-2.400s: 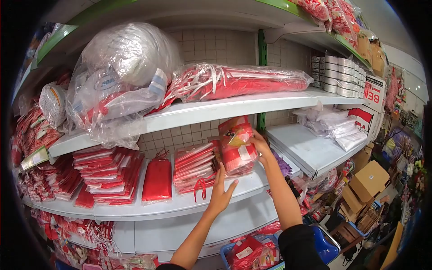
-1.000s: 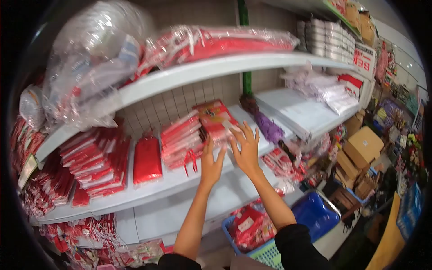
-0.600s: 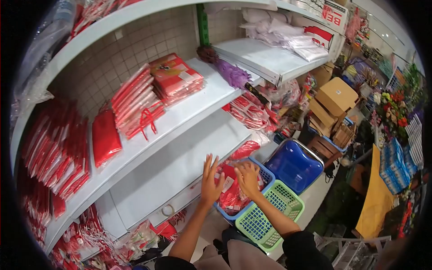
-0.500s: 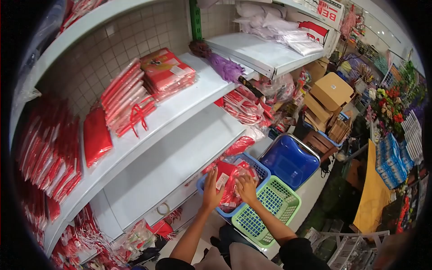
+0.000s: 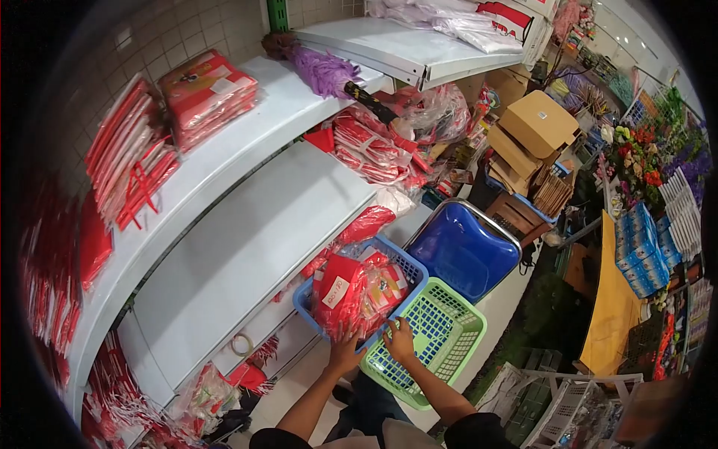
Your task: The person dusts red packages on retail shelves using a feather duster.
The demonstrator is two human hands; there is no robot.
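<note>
A blue plastic basket [image 5: 302, 296] holds red items in clear plastic wrap, among them a red package [image 5: 340, 278] with a white handwritten label on top. My left hand [image 5: 345, 353] is at the basket's near edge, fingers extended against the lower part of the red package. My right hand [image 5: 400, 341] has its fingers curled at the rims where the blue basket meets a green plastic basket [image 5: 471, 329]; which rim it grips is hard to tell. No goods show inside the green basket.
A blue-seated folding chair [image 5: 465, 247] stands beyond the baskets. Metal shelves [image 5: 254, 217] run along the left, with stacked red packages [image 5: 206, 93] and a purple feather duster [image 5: 325, 71]. Cardboard boxes [image 5: 538, 127] are behind the chair. A roll of tape [image 5: 241, 345] hangs below the shelf.
Both hands have drawn back from the red packages toward the near side of the blue basket. The labelled package now lies uncovered on top. The view has shifted, moving the scene leftward.
</note>
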